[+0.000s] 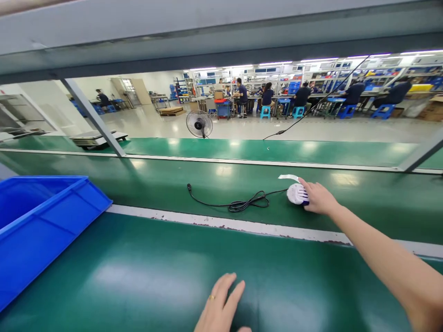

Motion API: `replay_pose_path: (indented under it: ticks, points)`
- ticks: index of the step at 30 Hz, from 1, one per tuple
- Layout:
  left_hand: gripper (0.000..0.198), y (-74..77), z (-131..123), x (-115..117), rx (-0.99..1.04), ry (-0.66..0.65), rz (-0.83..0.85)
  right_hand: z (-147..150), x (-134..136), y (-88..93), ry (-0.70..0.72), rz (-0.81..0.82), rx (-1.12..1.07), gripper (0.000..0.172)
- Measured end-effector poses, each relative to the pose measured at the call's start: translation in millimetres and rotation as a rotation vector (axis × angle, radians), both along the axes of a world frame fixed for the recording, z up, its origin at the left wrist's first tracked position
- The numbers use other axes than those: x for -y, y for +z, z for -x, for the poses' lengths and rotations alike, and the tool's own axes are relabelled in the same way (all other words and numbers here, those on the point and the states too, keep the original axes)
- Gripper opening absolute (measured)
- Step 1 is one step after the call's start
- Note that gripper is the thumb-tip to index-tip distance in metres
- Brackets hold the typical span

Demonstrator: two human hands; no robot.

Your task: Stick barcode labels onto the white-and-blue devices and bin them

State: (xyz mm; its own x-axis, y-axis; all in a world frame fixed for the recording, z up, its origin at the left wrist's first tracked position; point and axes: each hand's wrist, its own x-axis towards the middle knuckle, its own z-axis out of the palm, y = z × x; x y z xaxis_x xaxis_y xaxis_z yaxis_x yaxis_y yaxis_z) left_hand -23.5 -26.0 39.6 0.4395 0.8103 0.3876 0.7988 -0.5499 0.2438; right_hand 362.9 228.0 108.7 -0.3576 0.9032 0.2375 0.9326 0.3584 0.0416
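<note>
My right hand (320,198) reaches far out to the right with its fingers around the near side of a small round white device (296,194), which has dark slots and a dark blue part. A white strip (288,177) curves away from the tip of my index finger; whether it is pinched I cannot make out. From the device a black cable (242,204) runs left in a loose bundle to its plug end (189,187). Nearer to me, my left hand (221,304) hovers over the green surface, fingers apart, holding nothing.
A blue plastic bin (51,212) stands at the left. A chipped white edge strip (221,223) crosses the green work surface (138,267). Grey posts (93,117) support an overhead beam. Beyond are a fan (199,123), a hanging black cord (294,123) and several seated workers.
</note>
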Motion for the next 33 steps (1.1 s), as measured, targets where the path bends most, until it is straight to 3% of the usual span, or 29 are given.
replay_pose_path:
  ticks: [5,8,12,17,19,20,23,25,29,31,33]
  points:
    - [0.067,54.3,-5.3,-19.5,-0.076,-0.001,-0.265,92.4,82.3,24.9,0.285,0.058,-0.027,0.094]
    - [0.077,67.0,-6.2,-16.7,-0.057,-0.04,-0.265,162.3,136.5,39.3,0.557,0.229,-0.094,0.108]
    - [0.068,58.3,26.7,11.5,0.024,-0.015,-0.217,241.3,183.4,37.3,0.853,0.515,-0.152,0.132]
    - [0.069,32.7,78.5,78.1,0.239,0.223,-0.072,299.6,198.8,19.7,0.972,0.847,-0.24,0.137]
    - [0.07,23.0,86.8,101.6,0.39,0.372,0.044,309.2,199.4,17.4,0.939,0.94,-0.395,0.127]
    - [0.07,18.6,88.2,110.5,0.48,0.447,0.107,310.8,199.6,17.7,0.896,0.926,-0.504,0.113]
    - [0.069,8.1,86.9,125.1,0.756,0.587,0.253,302.8,202.2,23.5,0.691,0.719,-0.822,0.062]
    - [0.07,3.7,85.2,127.3,0.865,0.58,0.268,289.0,207.6,29.4,0.547,0.57,-0.893,0.043]
    - [0.071,0.2,84.3,127.1,0.95,0.567,0.234,258.5,228.2,38.1,0.247,0.374,-0.781,0.037]
    - [0.065,-0.1,83.2,128.0,0.967,0.568,0.22,249.9,240.8,37.9,0.096,0.385,-0.751,0.039]
    - [0.055,-0.7,80.5,130.0,0.947,0.534,0.167,247.1,252.5,33.8,0.039,0.474,-0.796,0.04]
